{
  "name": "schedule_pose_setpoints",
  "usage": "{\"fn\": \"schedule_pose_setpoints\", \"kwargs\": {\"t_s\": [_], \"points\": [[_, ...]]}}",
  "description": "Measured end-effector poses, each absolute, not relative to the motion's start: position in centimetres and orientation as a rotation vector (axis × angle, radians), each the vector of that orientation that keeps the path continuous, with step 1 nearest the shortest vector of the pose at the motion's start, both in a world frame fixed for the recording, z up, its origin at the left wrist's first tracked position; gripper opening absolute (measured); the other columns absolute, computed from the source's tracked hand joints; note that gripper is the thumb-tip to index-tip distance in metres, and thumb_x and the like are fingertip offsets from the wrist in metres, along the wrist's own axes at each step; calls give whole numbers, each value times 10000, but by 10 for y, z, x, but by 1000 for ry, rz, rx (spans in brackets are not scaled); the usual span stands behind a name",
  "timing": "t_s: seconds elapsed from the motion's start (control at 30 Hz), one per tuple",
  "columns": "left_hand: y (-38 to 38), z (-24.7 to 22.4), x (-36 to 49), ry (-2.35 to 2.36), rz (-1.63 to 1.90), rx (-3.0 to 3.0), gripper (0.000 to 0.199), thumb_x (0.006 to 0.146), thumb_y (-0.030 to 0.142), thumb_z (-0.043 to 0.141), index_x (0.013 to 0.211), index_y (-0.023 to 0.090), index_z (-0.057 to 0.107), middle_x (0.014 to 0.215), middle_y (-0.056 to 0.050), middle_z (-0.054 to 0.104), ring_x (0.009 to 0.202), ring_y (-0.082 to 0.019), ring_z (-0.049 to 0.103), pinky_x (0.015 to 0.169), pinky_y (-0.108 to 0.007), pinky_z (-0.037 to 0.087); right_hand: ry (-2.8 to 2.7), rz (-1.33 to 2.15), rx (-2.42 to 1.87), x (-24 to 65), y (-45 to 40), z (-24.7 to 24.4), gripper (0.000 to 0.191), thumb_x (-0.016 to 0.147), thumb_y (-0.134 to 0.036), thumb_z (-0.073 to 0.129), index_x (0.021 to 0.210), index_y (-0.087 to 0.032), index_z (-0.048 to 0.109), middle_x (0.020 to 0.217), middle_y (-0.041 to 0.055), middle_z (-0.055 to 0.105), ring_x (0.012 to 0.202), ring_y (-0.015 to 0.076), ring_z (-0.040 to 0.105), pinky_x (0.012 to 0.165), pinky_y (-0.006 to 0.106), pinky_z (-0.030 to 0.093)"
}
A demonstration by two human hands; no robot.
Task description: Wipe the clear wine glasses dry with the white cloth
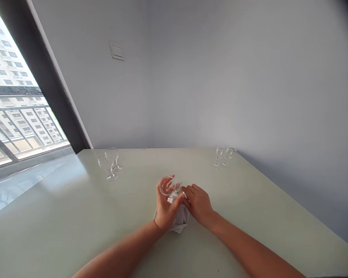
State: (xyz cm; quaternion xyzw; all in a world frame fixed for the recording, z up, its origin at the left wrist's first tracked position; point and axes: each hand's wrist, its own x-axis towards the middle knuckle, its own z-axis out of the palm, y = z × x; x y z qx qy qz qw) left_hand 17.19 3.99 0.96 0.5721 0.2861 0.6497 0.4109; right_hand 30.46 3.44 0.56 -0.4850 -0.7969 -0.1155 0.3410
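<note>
Near the middle of the table my left hand [166, 210] is wrapped round a clear stemmed glass [177, 189], which is tilted with its rim toward the left. My right hand [199, 202] is closed at the glass's foot end, its fingertips pinching a white cloth [181, 221] against it. Folds of this cloth hang below both hands. The right fingertips and part of the glass's foot are hidden.
Two clear stemmed glasses [112, 175] stand upright at the left on the pale table [127, 239]. At the back right are two smaller clear glasses [219, 154], close together. Grey walls [220, 77] border the table, and a window [17, 100] is at left.
</note>
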Motion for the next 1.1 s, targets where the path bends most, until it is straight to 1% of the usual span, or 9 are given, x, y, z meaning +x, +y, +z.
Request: {"fn": "schedule_pose_setpoints", "kwargs": {"t_s": [0.07,0.13,0.23,0.33,0.4,0.57,0.73,0.93,1.1], "points": [[34,4,177,697,1596,1535,580,720,265,619,1194,273,286,1271,-106,401,1109,-209,483,976,-415,341,-2096,-248,-1332,305,37,0,215,841,-257,426,695,-180,563,619,16,544,589,135,454,524,248,307],[35,-1,178,770,1512,1628,623,725,294,609,1237,285,255,1311,-105,367,1131,-211,461,967,-404,347,-2113,-185,-1415,310,42,-3,211,828,-243,422,676,-186,557,638,9,561,591,129,477,515,235,307],[44,-9,175,1024,1313,1770,695,715,320,607,1289,287,218,1323,-84,368,1193,-218,389,974,-402,323,-2066,-117,-1575,326,56,-3,222,839,-241,386,784,-195,596,736,19,611,682,139,538,580,230,348],[52,-17,172,1228,1158,1811,631,748,295,543,1294,275,228,1276,-68,427,1193,-200,379,986,-403,290,-1891,8,-1827,352,80,-1,253,855,-294,370,921,-219,603,853,27,644,806,155,568,661,233,368],[55,-21,172,1276,1111,1784,578,768,267,492,1288,272,239,1248,-64,449,1165,-188,403,969,-390,305,-1766,91,-1993,370,98,-1,264,849,-330,381,917,-220,611,845,28,654,796,163,580,647,235,370],[56,-21,172,1298,1088,1728,551,769,241,459,1282,260,259,1186,-67,476,1093,-182,449,933,-368,329,-1600,138,-2175,408,143,-6,254,832,-312,397,855,-202,625,887,46,653,814,177,583,615,240,372],[55,-22,171,1270,1134,1672,548,750,226,472,1269,275,303,1143,-64,496,1070,-192,461,929,-377,318,-1466,180,-2269,431,171,-10,271,835,-327,374,884,-192,603,819,55,638,774,182,581,590,251,370],[57,-26,172,1197,1229,1580,535,717,212,513,1228,293,380,1084,-71,526,1036,-221,480,911,-417,317,-1328,242,-2302,438,187,-17,253,822,-324,395,821,-171,596,822,71,617,758,184,575,589,256,368],[58,-26,171,1239,1209,1599,526,734,201,493,1234,297,361,1097,-65,518,1038,-207,480,930,-414,302,-1283,283,-2241,435,190,-14,202,793,-304,438,788,-174,592,798,64,612,750,184,566,604,262,365]]}}
